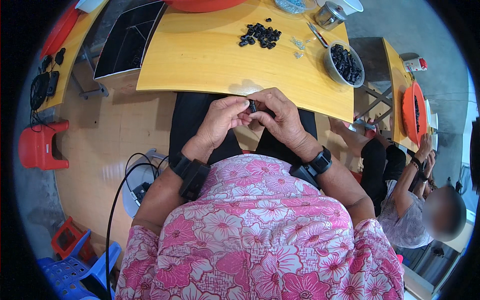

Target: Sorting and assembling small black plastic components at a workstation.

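Note:
At the near edge of the yellow table point(200, 65), a small black plastic part point(253, 106) is pinched between my two hands. My left hand point(220, 120) grips it from one side with thumb and fingertips. On the other side, my right hand point(284, 120) curls around it, thumb and forefinger closed. The fingers cover much of the part, so its exact kind is unclear. Farther back on the tabletop lies a loose pile of similar black parts point(260, 36). To its right is a scatter of small shiny metal pieces point(299, 44).
A clear tub point(330, 64) of black parts stands at the table's right edge, near a pen-like tool point(318, 35) and a metal cup point(330, 16). A partitioned black box point(107, 62) is at left. Another person point(400, 200) works at the right, by a red basin point(407, 112).

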A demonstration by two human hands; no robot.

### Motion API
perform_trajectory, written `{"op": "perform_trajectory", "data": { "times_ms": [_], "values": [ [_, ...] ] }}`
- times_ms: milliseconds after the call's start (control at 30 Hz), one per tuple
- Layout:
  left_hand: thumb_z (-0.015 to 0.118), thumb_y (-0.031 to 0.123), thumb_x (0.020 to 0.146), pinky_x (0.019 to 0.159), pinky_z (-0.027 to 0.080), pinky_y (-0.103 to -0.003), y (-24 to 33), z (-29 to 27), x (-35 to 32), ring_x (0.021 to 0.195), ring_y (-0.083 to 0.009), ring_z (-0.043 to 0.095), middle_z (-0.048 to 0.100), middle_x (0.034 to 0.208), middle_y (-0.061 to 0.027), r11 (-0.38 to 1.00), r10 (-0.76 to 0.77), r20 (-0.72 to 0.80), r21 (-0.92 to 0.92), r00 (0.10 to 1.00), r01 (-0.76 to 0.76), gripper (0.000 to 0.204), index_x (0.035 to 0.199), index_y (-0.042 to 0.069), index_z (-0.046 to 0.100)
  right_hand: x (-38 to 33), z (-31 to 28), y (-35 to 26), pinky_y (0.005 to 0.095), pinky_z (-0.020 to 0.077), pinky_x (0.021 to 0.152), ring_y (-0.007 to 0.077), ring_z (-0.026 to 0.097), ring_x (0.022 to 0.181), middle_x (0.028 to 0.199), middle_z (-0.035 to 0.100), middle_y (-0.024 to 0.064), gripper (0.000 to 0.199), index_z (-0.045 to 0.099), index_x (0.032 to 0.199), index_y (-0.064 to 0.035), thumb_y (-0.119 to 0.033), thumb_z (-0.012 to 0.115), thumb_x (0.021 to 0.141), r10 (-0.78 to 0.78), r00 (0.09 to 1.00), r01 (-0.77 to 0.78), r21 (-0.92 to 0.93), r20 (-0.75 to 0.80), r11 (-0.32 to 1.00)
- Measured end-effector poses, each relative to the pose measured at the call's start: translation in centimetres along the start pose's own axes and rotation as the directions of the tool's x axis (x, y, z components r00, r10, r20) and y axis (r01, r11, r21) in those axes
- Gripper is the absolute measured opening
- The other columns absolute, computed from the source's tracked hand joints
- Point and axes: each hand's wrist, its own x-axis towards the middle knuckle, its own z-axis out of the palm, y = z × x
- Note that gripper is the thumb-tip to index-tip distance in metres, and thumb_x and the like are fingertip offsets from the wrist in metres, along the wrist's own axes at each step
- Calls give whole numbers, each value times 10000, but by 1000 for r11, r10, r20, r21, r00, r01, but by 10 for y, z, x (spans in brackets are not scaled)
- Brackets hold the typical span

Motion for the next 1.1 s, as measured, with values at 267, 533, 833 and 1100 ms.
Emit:
{"op": "perform_trajectory", "data": {
  "times_ms": [267,533,833,1100],
  "values": [
    [597,223,977,782,546,-293,1,1,-1,820,-124,637,663,911,-41,1000,11,-5,0,1000,-11,229,1045,15,665,-1,-3,-1,353,510,829,286,609,967,1055,593,145,359,610,1201,-55,-99,710,860,-12,999,12,-5,31,1000],
    [618,223,965,780,534,-296,1,1,-1,816,-118,624,653,885,-21,997,-5,32,-77,999,7,196,1023,44,669,-1,-2,-2,360,503,841,292,604,982,1061,576,147,353,585,1219,-57,-105,685,884,-27,998,26,2,60,1000],
    [626,254,976,795,535,-294,-8,-7,2,826,-110,618,654,913,-18,999,-6,58,-45,998,8,229,1056,43,668,2,-1,0,394,496,844,347,574,996,1118,535,166,331,528,1185,-50,-105,662,887,-80,995,86,-91,63,992],
    [641,234,964,702,502,-227,-5,4,-2,769,-89,597,644,838,-25,999,-16,2,48,1000,16,233,1056,24,684,2,-1,3,401,490,839,364,568,993,1103,533,173,322,513,1188,-41,-104,641,899,-109,992,117,-137,63,984]
  ]
}}
